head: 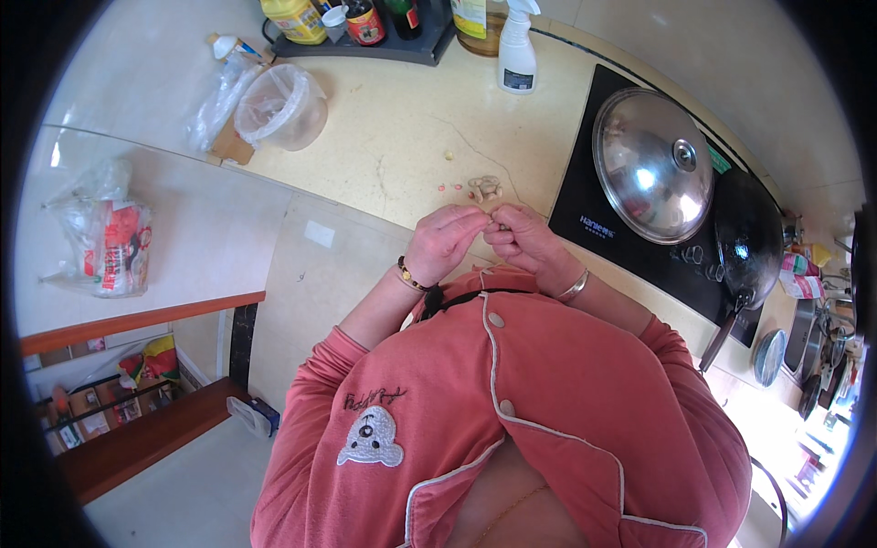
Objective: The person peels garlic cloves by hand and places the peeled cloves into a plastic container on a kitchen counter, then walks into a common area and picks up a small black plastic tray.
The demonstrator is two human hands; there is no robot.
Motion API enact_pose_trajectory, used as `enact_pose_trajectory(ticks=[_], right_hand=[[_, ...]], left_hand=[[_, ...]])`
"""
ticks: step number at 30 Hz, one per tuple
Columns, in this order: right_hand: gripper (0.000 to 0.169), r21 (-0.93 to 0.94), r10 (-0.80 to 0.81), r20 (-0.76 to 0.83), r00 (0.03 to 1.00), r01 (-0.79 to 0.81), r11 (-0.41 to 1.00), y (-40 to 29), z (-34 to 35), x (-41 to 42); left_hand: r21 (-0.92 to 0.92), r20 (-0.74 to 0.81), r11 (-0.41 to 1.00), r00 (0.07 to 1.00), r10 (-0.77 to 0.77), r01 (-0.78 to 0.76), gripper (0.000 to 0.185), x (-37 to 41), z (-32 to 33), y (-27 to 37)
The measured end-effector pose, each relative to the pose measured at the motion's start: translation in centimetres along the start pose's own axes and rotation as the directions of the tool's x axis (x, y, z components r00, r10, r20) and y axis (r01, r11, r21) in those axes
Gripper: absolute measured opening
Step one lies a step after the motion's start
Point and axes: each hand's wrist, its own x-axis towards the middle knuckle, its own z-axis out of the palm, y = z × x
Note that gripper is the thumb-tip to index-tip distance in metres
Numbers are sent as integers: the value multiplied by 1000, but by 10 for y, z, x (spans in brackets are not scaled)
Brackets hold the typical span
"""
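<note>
My left hand [445, 245], with a beaded bracelet at its wrist, meets my right hand [524, 236] at the fingertips just off the counter's front edge. The fingers of both hands are pinched around a small, mostly hidden thing, which looks like a peanut. Part of something small also shows between the curled fingers of my right hand, which wears a silver bangle. Just beyond the fingertips, several unshelled peanuts [488, 186] lie in a small pile on the pale counter [411, 130]. A few reddish peanut kernels [442, 188] lie beside them, and a small yellowish piece [449, 155] lies farther back.
A bag-lined plastic bin [291, 113] stands at the counter's left end. Bottles stand on a dark rack [425, 51] at the back, near a white spray bottle [517, 58]. On the right, a black cooktop [582, 198] bears a domed metal lid [651, 164] and a wok [747, 240].
</note>
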Motion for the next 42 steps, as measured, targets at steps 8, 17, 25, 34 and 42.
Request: enact_pose_trajectory(ticks=[8, 17, 25, 34, 42], right_hand=[[9, -370, -294, -32, 955, 263, 891, -6, 16, -1], [12, -337, -330, -142, 933, 268, 903, -6, 15, -2], [13, -762, -342, -47, 938, 188, 620, -9, 26, -6], [14, -598, -353, -56, 934, 251, 761, -15, 32, 10], [15, -696, -380, 79, 922, 324, 641, -17, 30, 18]], left_hand=[[-384, 90, 749, 829, -551, 540, 16, 0, 3, 6], [-793, 349, 86, 566, -747, 603, 17, -3, 8, -3], [-588, 336, 311, 575, -746, 746, 19, -11, 10, -4], [-779, 291, 122, 527, -798, 615, 15, 7, 5, -5], [-362, -9, 644, 689, -725, 674, 9, 11, 11, -1]])
